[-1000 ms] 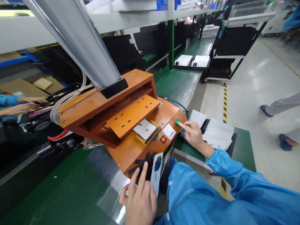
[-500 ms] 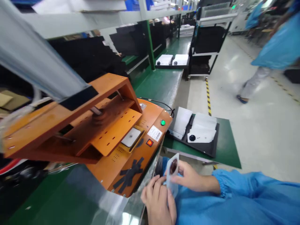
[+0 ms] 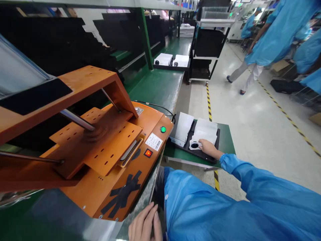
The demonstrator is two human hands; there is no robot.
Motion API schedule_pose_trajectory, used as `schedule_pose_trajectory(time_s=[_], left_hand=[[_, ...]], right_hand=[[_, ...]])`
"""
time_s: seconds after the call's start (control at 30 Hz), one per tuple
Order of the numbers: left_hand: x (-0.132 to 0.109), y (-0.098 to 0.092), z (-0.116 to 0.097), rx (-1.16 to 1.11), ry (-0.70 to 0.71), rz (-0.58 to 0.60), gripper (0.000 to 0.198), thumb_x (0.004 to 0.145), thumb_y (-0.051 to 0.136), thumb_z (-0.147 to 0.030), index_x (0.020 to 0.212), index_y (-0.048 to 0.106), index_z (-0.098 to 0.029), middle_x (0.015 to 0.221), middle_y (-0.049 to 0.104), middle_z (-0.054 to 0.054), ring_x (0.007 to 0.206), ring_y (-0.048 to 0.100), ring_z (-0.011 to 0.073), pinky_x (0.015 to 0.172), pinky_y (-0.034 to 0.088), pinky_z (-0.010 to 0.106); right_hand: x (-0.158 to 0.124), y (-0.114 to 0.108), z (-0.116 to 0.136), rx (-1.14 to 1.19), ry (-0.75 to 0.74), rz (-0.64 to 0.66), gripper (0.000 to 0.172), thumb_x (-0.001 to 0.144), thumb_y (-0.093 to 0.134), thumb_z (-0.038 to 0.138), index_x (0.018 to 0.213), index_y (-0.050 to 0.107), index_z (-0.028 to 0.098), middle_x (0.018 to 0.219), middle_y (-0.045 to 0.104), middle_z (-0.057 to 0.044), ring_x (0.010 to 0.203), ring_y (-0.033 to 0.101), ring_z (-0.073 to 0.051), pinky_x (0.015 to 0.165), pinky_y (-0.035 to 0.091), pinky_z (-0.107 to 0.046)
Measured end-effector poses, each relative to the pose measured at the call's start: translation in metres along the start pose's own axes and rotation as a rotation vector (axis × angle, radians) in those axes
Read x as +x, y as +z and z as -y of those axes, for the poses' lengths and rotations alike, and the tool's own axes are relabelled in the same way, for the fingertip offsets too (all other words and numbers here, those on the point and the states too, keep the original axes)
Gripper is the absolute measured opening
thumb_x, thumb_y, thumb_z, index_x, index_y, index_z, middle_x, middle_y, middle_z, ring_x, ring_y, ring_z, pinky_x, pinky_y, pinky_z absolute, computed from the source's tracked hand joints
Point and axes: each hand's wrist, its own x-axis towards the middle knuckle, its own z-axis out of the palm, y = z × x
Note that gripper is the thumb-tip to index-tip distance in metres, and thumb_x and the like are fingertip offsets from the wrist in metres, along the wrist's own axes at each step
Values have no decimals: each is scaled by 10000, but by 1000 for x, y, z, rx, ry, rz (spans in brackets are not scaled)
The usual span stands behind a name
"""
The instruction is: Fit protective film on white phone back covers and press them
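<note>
My right hand (image 3: 208, 148) reaches out to the black tray (image 3: 200, 154) on the small green side table, fingers on a white sleeve with a dark round part (image 3: 195, 145). Stacks of white sleeves (image 3: 206, 131) lie in the tray. My left hand (image 3: 145, 225) rests at the table's near edge below the orange press machine (image 3: 110, 150), fingers stretched and holding nothing I can see. The press plate (image 3: 100, 142) is lowered onto the machine's bed. A green button (image 3: 163, 129) and a red switch (image 3: 148, 153) sit on the machine's front.
A green conveyor table (image 3: 160, 85) runs away ahead, with another tray of white parts (image 3: 172, 61) and a black cart (image 3: 209, 43) beyond. People in blue coats walk on the floor at right (image 3: 265, 36). Yellow-black floor tape (image 3: 208, 103) runs beside the side table.
The white sleeve left my hands near my lap; my right hand moved out to the black tray. The press plate came down over the piece on the bed. My view swung right.
</note>
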Motion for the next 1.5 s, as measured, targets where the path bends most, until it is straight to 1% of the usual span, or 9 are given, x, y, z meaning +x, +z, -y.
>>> schedule_pose_trajectory(time_s=[0.3,0.57,0.67,0.8,0.93,1.07,1.23,1.33,1.5], left_hand=[[18,-9,-2,256,77,274,191,958,606,-280,1123,693,-235,1078,767,49,932,687,208,872,413,371],[32,9,-47,111,69,250,250,956,595,-262,1190,675,-224,1168,736,94,980,682,226,896,452,383],[46,48,-63,-99,48,459,282,983,543,-261,1246,637,-230,1247,683,103,1084,677,221,920,531,351],[75,141,-72,-166,-39,764,356,972,542,-229,1326,583,-234,1379,590,116,1144,679,214,900,588,314],[104,243,-76,-116,-49,841,572,902,626,-162,1450,471,-210,1551,419,179,1293,597,302,994,553,371],[126,310,-75,-36,-70,886,822,872,662,-147,1575,235,-170,1587,298,268,1293,579,356,987,537,400],[134,341,-77,28,11,970,860,871,623,-104,1593,161,-184,1448,437,200,1208,604,280,962,523,333],[134,345,-81,86,40,999,815,891,531,-58,1596,140,-170,1410,430,207,1125,621,257,899,533,325],[142,345,-82,122,52,1012,867,898,594,-119,1599,85,-155,1258,497,163,1075,598,268,882,521,346]], right_hand=[[0,18,-20,-116,-139,-173,468,897,592,301,1297,564,60,1261,579,-232,1210,520,-357,1047,449,-515],[-7,10,-36,-134,-156,-218,689,905,585,461,1453,442,67,1444,495,-239,1358,453,-359,1138,390,-505],[-10,2,-51,-137,-91,-243,773,897,595,515,1492,397,64,1483,471,-249,1391,434,-367,1152,368,-507],[-12,-3,-71,-159,24,-272,826,907,573,564,1526,351,65,1527,437,-253,1419,410,-383,1143,346,-527],[-12,1,-82,-178,92,-255,875,896,578,613,1556,310,105,1566,401,-241,1446,380,-385,1141,324,-531],[-15,7,-78,-172,105,-213,922,860,634,629,1565,306,134,1596,361,-236,1480,330,-390,1140,317,-521],[-24,8,-58,-146,106,-188,935,841,705,564,1559,307,116,1604,337,-237,1500,277,-387,1157,287,-507],[-26,2,-50,-133,123,-171,968,806,763,536,1544,323,89,1517,430,-254,1418,373,-394,1131,302,-515],[-22,-10,-46,-121,36,-52,645,777,814,514,1264,601,147,1193,636,-173,1146,570,-339,1029,384,-487]])
